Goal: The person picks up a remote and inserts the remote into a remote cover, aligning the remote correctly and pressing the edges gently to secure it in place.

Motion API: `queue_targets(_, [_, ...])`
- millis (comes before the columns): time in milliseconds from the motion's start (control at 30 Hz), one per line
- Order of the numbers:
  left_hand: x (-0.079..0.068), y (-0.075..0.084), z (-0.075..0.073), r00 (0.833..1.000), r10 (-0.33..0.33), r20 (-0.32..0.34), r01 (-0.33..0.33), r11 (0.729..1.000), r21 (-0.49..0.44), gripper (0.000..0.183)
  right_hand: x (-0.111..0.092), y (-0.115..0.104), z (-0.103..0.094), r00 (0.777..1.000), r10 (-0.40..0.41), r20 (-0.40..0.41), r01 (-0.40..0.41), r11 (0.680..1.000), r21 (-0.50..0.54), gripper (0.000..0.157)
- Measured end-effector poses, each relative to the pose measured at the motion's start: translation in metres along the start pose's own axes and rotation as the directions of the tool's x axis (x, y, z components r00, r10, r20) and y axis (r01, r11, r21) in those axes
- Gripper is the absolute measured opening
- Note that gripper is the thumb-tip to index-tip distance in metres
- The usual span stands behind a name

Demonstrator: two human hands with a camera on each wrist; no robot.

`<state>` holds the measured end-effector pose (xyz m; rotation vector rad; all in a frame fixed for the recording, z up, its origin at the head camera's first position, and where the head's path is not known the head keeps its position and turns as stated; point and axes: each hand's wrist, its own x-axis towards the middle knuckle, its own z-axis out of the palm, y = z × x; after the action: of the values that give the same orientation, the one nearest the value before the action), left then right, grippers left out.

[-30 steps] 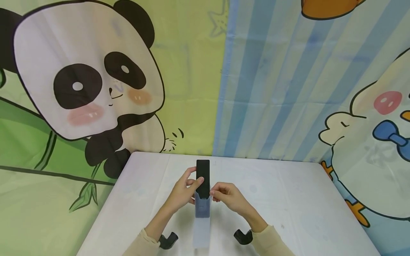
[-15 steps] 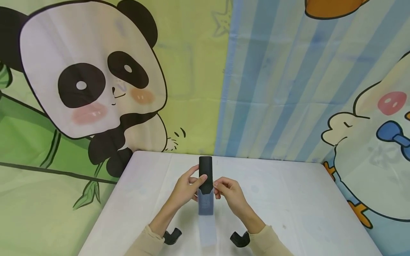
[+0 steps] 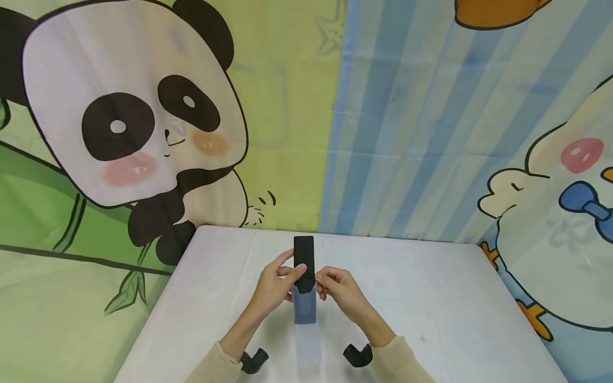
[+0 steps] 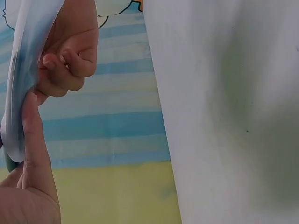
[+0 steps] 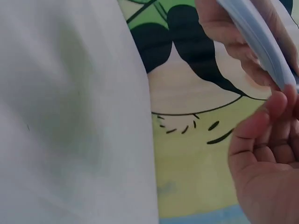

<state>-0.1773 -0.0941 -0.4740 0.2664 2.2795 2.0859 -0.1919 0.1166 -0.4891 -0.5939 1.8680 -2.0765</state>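
A long, narrow black slab stands up over the table, its lower part inside a translucent bluish sleeve. The slab's exact kind does not show. My left hand grips it from the left, thumb across the black front and fingers behind. At the opposite edge, my right hand pinches the sleeve's rim between thumb and forefinger, its other fingers curled. The right wrist view shows the pale sleeve edge-on, right fingertips at its end. Below the sleeve hangs a paler see-through strip.
A white-covered table lies beneath both hands. Behind it hangs a cloth backdrop with a panda and stripes. Black bent pieces sit by both cuffs.
The right fingertips have shifted slightly up along the right edge. The slab and sleeve tilted a little and returned to nearly the same place. The left hand keeps its grip.
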Motion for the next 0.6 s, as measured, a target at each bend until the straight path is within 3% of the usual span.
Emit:
queue_targets(100, [-0.001,-0.002,0.000,0.999,0.029,-0.020,-0.029,0.999,-0.014,0.065,0.002,-0.003,-0.001,1.000,-0.024,-0.019,0.020,0.983,-0.182,0.022])
queue_targets(200, [-0.001,-0.002,0.000,0.999,0.036,-0.009,-0.036,0.999,-0.025,0.058,0.005,-0.009,0.001,0.996,-0.045,-0.073,0.025,0.964,-0.265,0.024])
queue_targets(333, [-0.001,-0.003,0.003,0.998,0.021,0.055,-0.019,0.999,-0.051,0.051,0.010,-0.014,0.004,0.990,-0.048,-0.129,0.020,0.978,-0.210,0.027])
queue_targets(467, [-0.002,-0.004,0.004,0.992,0.039,0.120,-0.029,0.996,-0.079,0.048,0.013,-0.017,0.004,0.995,-0.039,-0.090,0.025,0.987,-0.157,0.026])
queue_targets(600, [-0.003,-0.007,0.002,0.992,0.032,0.124,-0.023,0.997,-0.076,0.050,0.015,-0.020,0.004,0.997,-0.024,-0.076,0.012,0.988,-0.155,0.024])
